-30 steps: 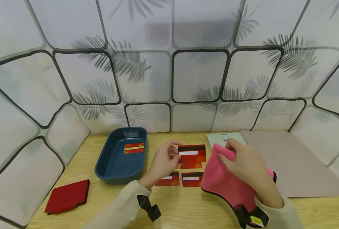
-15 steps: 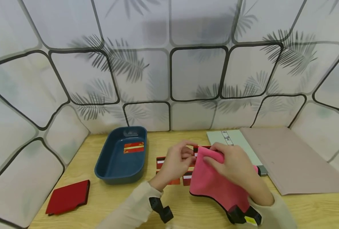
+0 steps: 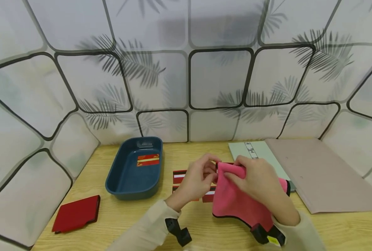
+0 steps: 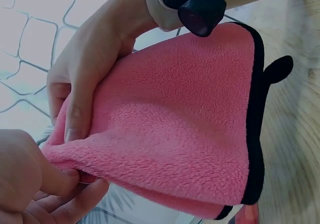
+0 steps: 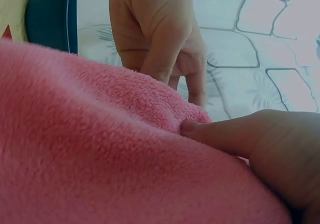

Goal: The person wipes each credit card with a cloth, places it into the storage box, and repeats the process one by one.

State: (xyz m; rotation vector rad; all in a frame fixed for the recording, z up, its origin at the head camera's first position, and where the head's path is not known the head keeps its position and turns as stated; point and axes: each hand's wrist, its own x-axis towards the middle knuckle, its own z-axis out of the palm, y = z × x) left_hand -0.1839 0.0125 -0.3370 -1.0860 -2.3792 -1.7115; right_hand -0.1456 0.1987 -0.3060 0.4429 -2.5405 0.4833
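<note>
My left hand (image 3: 196, 180) pinches a red card (image 3: 217, 167) with a black stripe, of which only a sliver shows beside the cloth. Between its thumb and fingers, my right hand (image 3: 262, 179) grips a folded pink cloth (image 3: 231, 200) with black edging. The cloth overlaps the card, and both hands' fingertips meet near its upper left corner. In the left wrist view, the left fingers (image 4: 82, 201) lie under the cloth's fold. The right wrist view shows the right thumb (image 5: 220, 134) pressing on the fleece.
Several red cards (image 3: 209, 196) lie on the wooden table (image 3: 142, 223) beneath the hands. At the left stands a blue tray (image 3: 129, 179) containing a red-and-gold card (image 3: 148, 160). Nearer is a red wallet-like case (image 3: 76, 214). A green notebook (image 3: 267, 150) and beige board (image 3: 324, 174) lie right.
The left hand has moved right with the card, and the right hand has brought the cloth left over it. During the last half second the hands have stayed nearly in place.
</note>
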